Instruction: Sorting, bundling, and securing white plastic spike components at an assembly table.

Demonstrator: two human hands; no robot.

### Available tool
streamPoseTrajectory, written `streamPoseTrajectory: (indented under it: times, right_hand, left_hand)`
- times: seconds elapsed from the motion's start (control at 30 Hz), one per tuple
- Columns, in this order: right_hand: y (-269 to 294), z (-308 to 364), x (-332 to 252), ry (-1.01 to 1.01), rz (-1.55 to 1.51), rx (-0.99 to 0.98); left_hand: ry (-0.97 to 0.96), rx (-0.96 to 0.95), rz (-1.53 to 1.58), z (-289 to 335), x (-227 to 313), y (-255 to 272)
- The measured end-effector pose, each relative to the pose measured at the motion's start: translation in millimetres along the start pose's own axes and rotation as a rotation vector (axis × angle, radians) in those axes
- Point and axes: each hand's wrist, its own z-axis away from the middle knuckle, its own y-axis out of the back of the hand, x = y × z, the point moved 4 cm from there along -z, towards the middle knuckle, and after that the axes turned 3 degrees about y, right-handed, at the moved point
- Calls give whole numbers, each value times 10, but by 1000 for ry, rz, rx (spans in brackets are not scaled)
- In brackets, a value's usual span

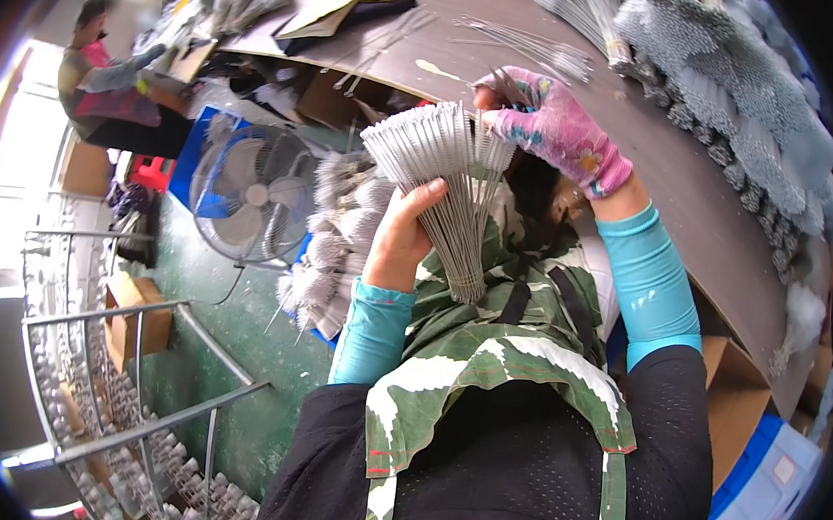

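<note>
My bare left hand (407,229) is wrapped round a fanned bundle of thin wire brushes (423,151), with its thumb across the stems. Their pale bristly heads spread at the top, and the grey stems gather to a narrow end over my lap. On my right hand (563,131) is a pink flowered glove with bare fingertips. Its fingers are bent and closed at the upper right edge of the bundle, close to the brush heads. Something dark shows by those fingers; I cannot make out what it is.
A brown table (670,161) curves round the far and right side. Loose wire brushes (534,48) lie on it, and a big heap of brushes (732,98) is piled at right. A floor fan (256,195) and metal rack (146,315) stand left. Another person (112,89) sits far left.
</note>
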Motion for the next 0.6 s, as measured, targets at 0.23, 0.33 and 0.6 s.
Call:
streamPoseTrajectory:
  times: [0.23, 0.33, 0.6]
  right_hand:
    - [442, 750, 7, -183, 313, 271]
    - [534, 1066, -45, -223, 58, 436]
    - [627, 1820, -329, -320, 278, 569]
  left_hand:
    - [181, -197, 89, -153, -552, -412]
    - [336, -317, 22, -259, -757, -313]
    - [541, -444, -81, -444, -1102, -782]
